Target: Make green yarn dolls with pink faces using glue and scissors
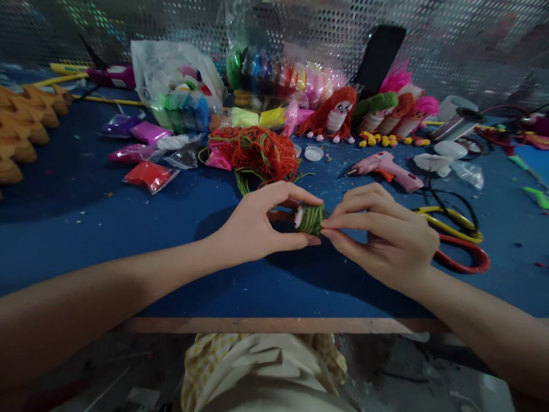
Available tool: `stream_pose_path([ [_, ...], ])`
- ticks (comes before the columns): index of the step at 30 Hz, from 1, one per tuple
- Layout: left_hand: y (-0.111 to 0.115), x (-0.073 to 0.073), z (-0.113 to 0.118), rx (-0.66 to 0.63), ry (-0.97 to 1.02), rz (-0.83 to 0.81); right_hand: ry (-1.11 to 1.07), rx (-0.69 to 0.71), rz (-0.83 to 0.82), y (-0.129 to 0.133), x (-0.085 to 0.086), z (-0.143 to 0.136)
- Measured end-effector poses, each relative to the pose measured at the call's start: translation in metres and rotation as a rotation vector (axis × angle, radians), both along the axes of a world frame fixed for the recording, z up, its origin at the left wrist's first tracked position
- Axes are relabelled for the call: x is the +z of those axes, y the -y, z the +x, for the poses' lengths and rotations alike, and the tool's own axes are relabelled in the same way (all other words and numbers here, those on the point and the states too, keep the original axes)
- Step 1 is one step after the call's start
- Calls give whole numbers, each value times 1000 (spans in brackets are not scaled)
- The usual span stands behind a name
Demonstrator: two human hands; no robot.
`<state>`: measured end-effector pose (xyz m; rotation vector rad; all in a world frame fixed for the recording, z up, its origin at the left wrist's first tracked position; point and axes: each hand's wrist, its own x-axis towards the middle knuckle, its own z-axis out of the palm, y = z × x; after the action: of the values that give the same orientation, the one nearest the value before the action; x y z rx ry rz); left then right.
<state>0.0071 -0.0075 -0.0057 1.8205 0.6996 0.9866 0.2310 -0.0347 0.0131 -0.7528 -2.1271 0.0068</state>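
A small pale cylinder wound with green yarn is held above the table, its pinkish-white end facing left. My left hand grips it between thumb above-and-below fingers, the forefinger on top and the thumb underneath. At its right side, the thumb and forefinger of my right hand pinch together on the green yarn; the exact strand is hidden by the fingertips. Just behind my left hand lies a tangled heap of orange-red and green yarn.
A pink glue gun lies behind my right hand, with red-and-yellow-handled scissors beside that wrist. Several yarn-haired dolls stand at the back. Clay packets lie left, near an orange egg-carton tray. The blue table ends at a wooden edge.
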Motion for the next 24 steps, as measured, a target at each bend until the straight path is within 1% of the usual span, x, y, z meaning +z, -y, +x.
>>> stream_pose_path([
  [3, 0, 0, 0, 3, -32, 3, 39, 7, 44, 1, 0, 2],
  [7, -1, 0, 0, -5, -29, 8, 176, 28, 203, 0, 2, 9],
  [10, -2, -1, 1, -22, -7, -25, 259, 30, 330, -1, 4, 16],
  [12, -2, 0, 1, -25, 1, -48, 300, 31, 366, 0, 4, 18],
  [15, -2, 0, 1, -26, 7, -47, 286, 43, 341, 1, 3, 19],
  [20, -2, 1, 1, -18, -11, -39, 117, -3, 239, 0, 0, 9],
  [24, -2, 2, 2, -9, -25, -76, 113, -49, 131, 0, 1, 5],
])
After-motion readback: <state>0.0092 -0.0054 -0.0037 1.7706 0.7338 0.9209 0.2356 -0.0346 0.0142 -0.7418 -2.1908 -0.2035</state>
